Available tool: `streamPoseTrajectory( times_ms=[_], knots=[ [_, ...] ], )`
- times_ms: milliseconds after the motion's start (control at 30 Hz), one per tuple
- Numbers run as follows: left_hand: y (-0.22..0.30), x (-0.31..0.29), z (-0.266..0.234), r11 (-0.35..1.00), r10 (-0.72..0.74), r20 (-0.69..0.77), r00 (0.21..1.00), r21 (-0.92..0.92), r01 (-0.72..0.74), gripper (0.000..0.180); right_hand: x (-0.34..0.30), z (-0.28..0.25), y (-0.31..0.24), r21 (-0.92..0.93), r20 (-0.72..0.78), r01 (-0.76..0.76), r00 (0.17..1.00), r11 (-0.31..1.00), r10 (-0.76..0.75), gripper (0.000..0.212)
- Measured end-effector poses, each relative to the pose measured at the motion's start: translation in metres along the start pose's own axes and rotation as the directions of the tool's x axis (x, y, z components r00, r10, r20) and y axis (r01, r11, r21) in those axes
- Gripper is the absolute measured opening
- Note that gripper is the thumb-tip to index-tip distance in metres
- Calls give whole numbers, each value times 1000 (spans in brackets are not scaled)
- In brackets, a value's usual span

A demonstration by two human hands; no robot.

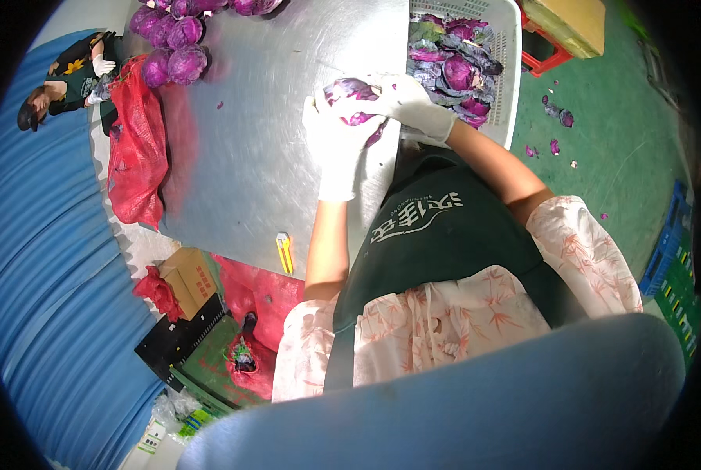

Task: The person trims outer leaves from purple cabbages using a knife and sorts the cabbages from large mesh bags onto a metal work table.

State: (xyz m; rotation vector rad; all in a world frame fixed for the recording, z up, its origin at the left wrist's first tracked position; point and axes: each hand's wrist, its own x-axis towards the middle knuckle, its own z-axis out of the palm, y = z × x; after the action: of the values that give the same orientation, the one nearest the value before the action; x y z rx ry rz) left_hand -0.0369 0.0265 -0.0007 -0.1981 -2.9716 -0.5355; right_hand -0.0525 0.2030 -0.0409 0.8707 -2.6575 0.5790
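Observation:
Both my hands wear white gloves and meet at a red cabbage point(349, 89) over the metal table near its right edge. My left hand point(328, 129) cups the cabbage from the left and below, its fingers wrapped round it. My right hand point(401, 100) closes on its right side, and a loose purple leaf point(375, 135) hangs down between the hands. Glare and the gloves hide much of the cabbage and the fingertips. A yellow box cutter point(285, 252) lies on the table left of my left forearm.
Several red cabbages point(186, 64) are heaped at the table's far left. A red mesh sack point(137, 157) drapes over its left edge. Right of the table, a white basket point(513, 70) holds stripped leaves. Leaf scraps point(558, 113) litter the green floor. Another person point(72, 78) stands beyond the left edge.

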Motion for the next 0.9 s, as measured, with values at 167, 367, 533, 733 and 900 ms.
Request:
streamPoseTrajectory(
  times_ms=[167, 367, 533, 733, 900],
  knots=[
    [7, 11, -8, 996, 4, 114, 994, -91, 7, 111, 1, -9, 17, 778, 401, -551, 805, 301, 437, 16],
    [-69, 18, -15, 773, -245, 346, 906, -495, 398, 99, -61, -12, 52, 748, 553, -652, 508, -125, 660, 21],
    [-70, 17, -21, 475, -253, 487, 836, -691, 546, 106, -107, 0, 101, 177, 125, -818, 570, 547, 812, 29],
    [0, 4, -15, 941, -230, 207, 951, -202, 271, 130, -22, 0, 19, 382, 57, -400, 910, 833, 411, 29],
    [11, -2, -4, 978, -159, 196, 968, -100, 181, 127, -4, 23, -4, 59, -133, -137, 981, 989, 144, 30]
  ],
)
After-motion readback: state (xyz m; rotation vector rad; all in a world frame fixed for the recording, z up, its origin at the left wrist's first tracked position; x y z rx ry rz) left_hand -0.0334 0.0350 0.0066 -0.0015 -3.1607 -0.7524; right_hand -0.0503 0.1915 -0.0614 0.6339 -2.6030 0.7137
